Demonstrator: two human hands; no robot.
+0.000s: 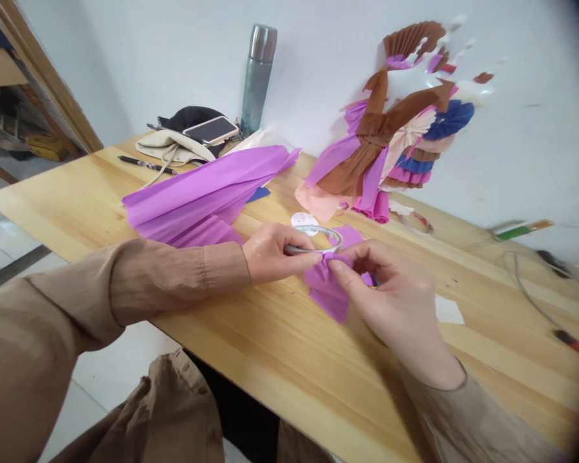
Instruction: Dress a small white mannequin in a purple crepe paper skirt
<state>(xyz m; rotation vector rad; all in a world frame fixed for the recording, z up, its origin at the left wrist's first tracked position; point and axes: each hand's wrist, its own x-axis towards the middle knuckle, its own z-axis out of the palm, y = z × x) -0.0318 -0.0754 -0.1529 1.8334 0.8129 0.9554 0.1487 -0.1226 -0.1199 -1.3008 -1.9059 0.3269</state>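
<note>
Over the table [251, 334] there, the left hand [275, 253] grips a tape roll [338, 238], probably steadying it; the right hand [390, 286] pinches purple paper [332, 297] bunched at the roll's near side, likely keeping gathers tight.

A: Table [265, 354], back left?
B: Bag [174, 146], phone [212, 130] on top, pen [142, 164] in front, bottle [257, 90] behind, to the right.
A: Right of bottle?
B: Dress [374, 154], well apart.
A: Middle?
B: Sheet [197, 190] left, in front of bag. Then tape [324, 231] in left hand [275, 252], scrap [335, 301] in right hand [390, 289] just beside it, both in front of dress.
</note>
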